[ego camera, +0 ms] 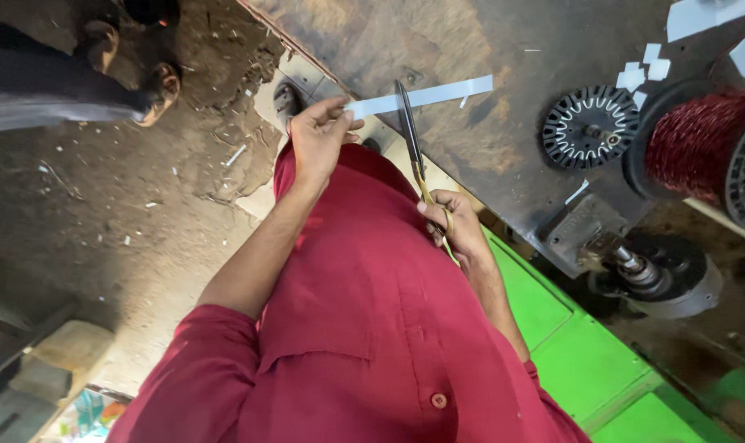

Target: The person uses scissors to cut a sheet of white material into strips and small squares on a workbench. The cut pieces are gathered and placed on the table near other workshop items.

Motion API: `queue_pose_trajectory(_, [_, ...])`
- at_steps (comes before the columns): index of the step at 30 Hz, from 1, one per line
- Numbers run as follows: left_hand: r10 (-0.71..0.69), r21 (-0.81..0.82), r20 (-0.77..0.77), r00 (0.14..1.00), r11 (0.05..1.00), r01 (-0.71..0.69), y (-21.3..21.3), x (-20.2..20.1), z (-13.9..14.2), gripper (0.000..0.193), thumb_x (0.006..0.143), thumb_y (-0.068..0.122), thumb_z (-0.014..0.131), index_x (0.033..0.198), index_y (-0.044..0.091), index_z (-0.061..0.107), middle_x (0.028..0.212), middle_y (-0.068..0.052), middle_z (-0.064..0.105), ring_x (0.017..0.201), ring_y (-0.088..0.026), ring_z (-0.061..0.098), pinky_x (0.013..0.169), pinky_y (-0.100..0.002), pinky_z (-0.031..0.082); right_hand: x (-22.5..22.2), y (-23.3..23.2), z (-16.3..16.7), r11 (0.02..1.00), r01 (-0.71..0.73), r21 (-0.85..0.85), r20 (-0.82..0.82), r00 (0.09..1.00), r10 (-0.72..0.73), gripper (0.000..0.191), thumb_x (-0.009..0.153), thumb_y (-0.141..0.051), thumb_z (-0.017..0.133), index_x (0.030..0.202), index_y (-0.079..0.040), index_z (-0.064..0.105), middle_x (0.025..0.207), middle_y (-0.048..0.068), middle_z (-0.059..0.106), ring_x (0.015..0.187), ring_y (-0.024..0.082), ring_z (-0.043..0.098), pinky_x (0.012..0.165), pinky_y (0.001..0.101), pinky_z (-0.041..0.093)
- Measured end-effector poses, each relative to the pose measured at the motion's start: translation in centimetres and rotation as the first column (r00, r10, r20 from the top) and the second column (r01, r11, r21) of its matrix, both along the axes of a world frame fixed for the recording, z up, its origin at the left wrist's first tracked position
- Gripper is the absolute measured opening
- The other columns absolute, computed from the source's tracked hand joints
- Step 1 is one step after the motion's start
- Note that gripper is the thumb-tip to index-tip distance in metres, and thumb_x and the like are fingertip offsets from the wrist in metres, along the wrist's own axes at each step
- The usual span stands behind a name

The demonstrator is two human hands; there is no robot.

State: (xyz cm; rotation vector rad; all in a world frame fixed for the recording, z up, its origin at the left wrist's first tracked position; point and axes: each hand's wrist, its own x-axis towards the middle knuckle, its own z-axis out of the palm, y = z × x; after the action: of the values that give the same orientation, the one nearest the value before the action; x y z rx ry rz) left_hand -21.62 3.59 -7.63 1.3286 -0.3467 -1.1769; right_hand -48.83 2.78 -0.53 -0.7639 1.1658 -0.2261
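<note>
Floor: bare packed dirt (126,205) fills the left of your view, littered with small pale scraps; another person's sandalled feet (130,74) stand at its top edge.
Workbench: a dark, worn wooden top (503,49) runs along the upper right, with a bright green frame (585,361) under its near edge.
Bench items: a spool of red wire (696,143) sits at the right; just beside it lies a black slotted disc (590,125), and small white paper squares (644,70) lie near both.
Scissors: your right hand (458,226) has its fingers closed through the brass handles of the scissors (413,148), blades pointing away from you.
Strip: your left hand (319,131) pinches one end of a white paper strip (426,96) between thumb and fingertips; the strip stretches right, over the bench edge, and the blades cross it near its middle.
</note>
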Motion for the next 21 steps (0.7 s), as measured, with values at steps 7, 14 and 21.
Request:
queue_pose_trajectory(7, [0.134, -0.112, -0.071, 0.988, 0.984, -0.141, 0.3, -1.4, -1.6, 0.018, 0.093, -0.004, 0.077, 0.111, -0.007, 0.072, 0.09, -0.01, 0.075, 0.076, -0.013, 0.071, 0.067, -0.023, 0.057, 0.6, 0.2, 0.4, 0.999, 0.024, -0.043, -0.004, 1.0, -0.024, 0.021, 0.09, -0.016, 0.078, 0.084, 0.0, 0.066, 0.058, -0.001, 0.054, 0.043, 0.005, 0.047, 0.037, 0.0218, 0.035])
queue_pose_trajectory(14, [0.189, -0.15, -0.042, 0.981, 0.969, -0.194, 0.8, -1.8, -2.7, 0.017, 0.092, -0.005, 0.077, 0.108, -0.008, 0.074, 0.092, -0.01, 0.077, 0.076, -0.01, 0.07, 0.069, -0.023, 0.057, 0.6, 0.2, -0.7, 0.999, 0.016, -0.047, -0.013, 1.0, -0.017, 0.019, 0.09, -0.014, 0.077, 0.081, -0.001, 0.065, 0.055, 0.0, 0.056, 0.039, 0.006, 0.046, 0.037, 0.0226, 0.034])
queue_pose_trajectory(21, [0.199, -0.162, -0.076, 0.977, 0.964, -0.209, 0.8, -1.9, -2.6, 0.017, 0.094, -0.006, 0.073, 0.111, -0.007, 0.072, 0.095, -0.009, 0.075, 0.081, -0.01, 0.07, 0.072, -0.023, 0.056, 0.5, 0.5, -1.3, 0.998, 0.03, -0.049, -0.013, 0.999, -0.031, 0.019, 0.09, -0.011, 0.076, 0.079, -0.001, 0.064, 0.056, 0.0, 0.056, 0.041, 0.006, 0.047, 0.037, 0.0226, 0.035])
